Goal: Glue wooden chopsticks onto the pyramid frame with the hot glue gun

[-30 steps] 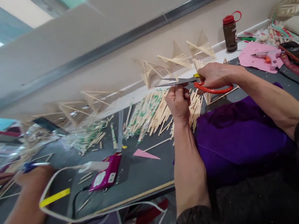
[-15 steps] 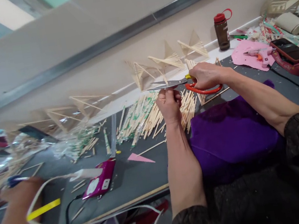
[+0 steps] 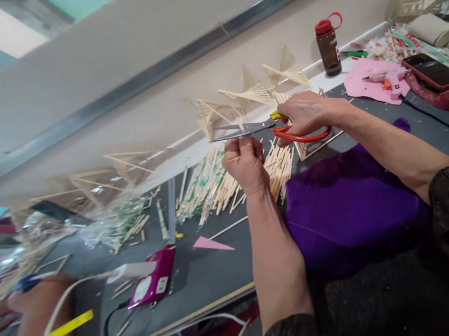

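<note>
My right hand (image 3: 305, 112) grips a pair of scissors (image 3: 254, 127) with red and yellow handles; the blades are parted and point left. Just under the blades, my left hand (image 3: 244, 159) is closed in a pinch. A short pale end of a wooden stick (image 3: 241, 122) rises above its thumb, between the blades; the rest is hidden by the fingers. Behind and below that hand lies a loose pile of wooden sticks (image 3: 228, 190), some in green-printed wrappers. Right of my left forearm, a purple cloth (image 3: 353, 199) covers something at the table edge.
Stick models (image 3: 245, 96) stand along the wall near a bottle (image 3: 328, 49). At right are a pink glue gun (image 3: 392, 82) and a phone (image 3: 433, 71). A magenta box (image 3: 152, 279) with a white cable and a pink paper triangle (image 3: 213, 243) lie left; another person's arm (image 3: 41, 327) reaches in.
Both my hands and the scissors have shifted slightly left as the view moved a little. The scissors' blades remain parted around the same spot. The other person's hand has moved slightly.
</note>
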Demonstrator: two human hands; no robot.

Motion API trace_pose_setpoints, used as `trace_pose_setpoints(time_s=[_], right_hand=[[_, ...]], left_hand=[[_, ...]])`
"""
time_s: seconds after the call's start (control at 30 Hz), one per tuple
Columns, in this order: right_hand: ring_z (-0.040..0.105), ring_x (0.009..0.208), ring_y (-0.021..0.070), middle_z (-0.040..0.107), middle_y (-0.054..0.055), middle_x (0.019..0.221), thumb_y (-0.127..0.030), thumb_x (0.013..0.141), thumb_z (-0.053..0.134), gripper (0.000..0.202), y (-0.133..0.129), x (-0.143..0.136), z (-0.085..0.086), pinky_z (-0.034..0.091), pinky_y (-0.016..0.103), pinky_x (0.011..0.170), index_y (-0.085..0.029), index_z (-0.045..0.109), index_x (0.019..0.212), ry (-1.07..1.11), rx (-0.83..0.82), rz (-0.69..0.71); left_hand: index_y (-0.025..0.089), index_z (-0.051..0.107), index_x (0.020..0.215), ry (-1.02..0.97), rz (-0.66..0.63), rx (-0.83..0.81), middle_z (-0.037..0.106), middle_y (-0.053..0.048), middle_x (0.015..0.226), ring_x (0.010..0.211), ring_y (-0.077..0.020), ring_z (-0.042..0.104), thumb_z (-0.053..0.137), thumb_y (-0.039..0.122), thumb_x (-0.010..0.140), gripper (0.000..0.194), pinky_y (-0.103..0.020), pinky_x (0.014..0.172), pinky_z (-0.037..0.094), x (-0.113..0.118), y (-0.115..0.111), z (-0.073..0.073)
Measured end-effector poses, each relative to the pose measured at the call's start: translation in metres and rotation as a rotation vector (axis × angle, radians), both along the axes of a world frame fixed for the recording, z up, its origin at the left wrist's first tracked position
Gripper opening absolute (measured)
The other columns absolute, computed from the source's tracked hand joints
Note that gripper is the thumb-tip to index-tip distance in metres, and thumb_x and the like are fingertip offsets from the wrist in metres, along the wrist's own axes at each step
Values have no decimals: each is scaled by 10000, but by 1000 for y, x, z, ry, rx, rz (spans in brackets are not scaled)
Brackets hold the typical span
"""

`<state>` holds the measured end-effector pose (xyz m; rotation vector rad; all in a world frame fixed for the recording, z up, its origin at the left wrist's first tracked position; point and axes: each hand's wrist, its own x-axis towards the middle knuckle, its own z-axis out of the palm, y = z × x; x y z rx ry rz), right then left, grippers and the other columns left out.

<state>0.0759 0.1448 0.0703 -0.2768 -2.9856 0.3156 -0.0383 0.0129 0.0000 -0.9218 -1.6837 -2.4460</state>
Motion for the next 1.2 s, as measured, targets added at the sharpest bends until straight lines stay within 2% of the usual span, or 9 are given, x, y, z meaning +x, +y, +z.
trace_pose_setpoints(time_s=[0.13,0.37,0.57,0.77,1.03,1.2], right_hand=[[664,905,276,735,174,976,-649,838,610,601,-1,1,1,370,314,639,-111,729,1076,-19,-14,4],[663,875,264,735,177,983,-642,806,642,579,2,-1,-2,379,308,633,-126,742,1048,-15,-15,20],[659,843,256,739,188,958,-551,862,590,497,-2,0,-3,363,313,622,-113,745,1037,-5,-61,22],[661,860,251,740,190,958,-419,907,544,407,-3,0,-5,352,313,639,-98,749,1051,17,-37,17],[662,900,271,737,199,978,-441,916,545,428,-5,-4,-10,373,314,673,-87,745,1052,50,-15,-6],[658,928,286,732,236,1048,-372,913,534,410,2,-14,-21,413,330,727,-66,754,1073,95,31,-68]], left_hand=[[202,476,599,34,-44,-7,377,103,394,320,-42,254,791,548,706,480,-211,341,123,1,0,0],[181,616,681,46,-79,-61,394,93,410,331,-52,271,777,538,728,395,-221,343,140,0,-2,-3],[181,620,680,-25,-78,-64,409,84,438,334,-48,293,773,513,752,372,-213,342,149,-1,-2,-1],[175,622,671,-73,-91,-48,419,79,440,335,-41,300,790,488,753,364,-200,337,139,0,-3,1],[180,554,629,-120,-30,-36,432,83,441,350,-32,319,796,443,750,378,-176,348,143,-1,-1,0],[173,647,739,-62,-78,-69,509,59,481,346,-41,332,759,402,799,261,-196,353,166,1,-3,-1]])
